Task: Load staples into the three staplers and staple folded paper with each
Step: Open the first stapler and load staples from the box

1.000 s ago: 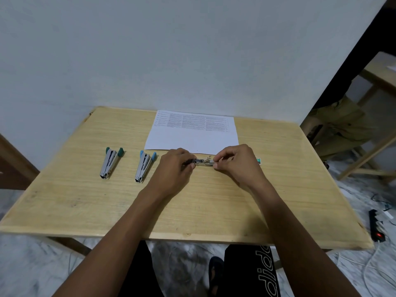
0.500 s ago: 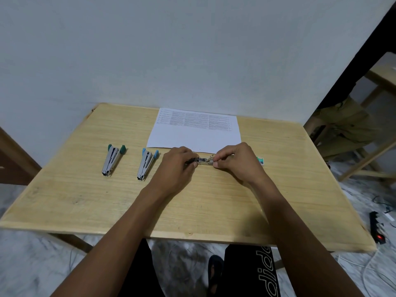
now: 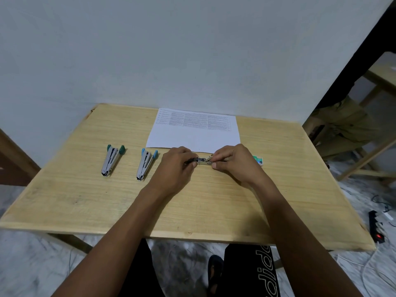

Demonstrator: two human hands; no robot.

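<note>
A small metal stapler [image 3: 201,161] lies across the middle of the wooden table [image 3: 85,198], held at both ends. My left hand [image 3: 175,166] grips its left end and my right hand [image 3: 233,161] pinches its right end; most of it is hidden under my fingers. Two more staplers lie to the left: one with green tips [image 3: 111,159] and one with blue tips [image 3: 145,163]. A printed sheet of paper [image 3: 192,133] lies flat just behind my hands. A small green and white staple box [image 3: 258,160] sits right of my right hand.
The table stands against a pale wall. A second wooden table [image 3: 381,82] and a person's legs in olive trousers [image 3: 347,127] are at the right. A black power strip [image 3: 376,229] with a red light and cables lies on the marble floor.
Both hands stay on the stapler in the same place. The view has shifted slightly; the fingers have adjusted a little on the stapler.
</note>
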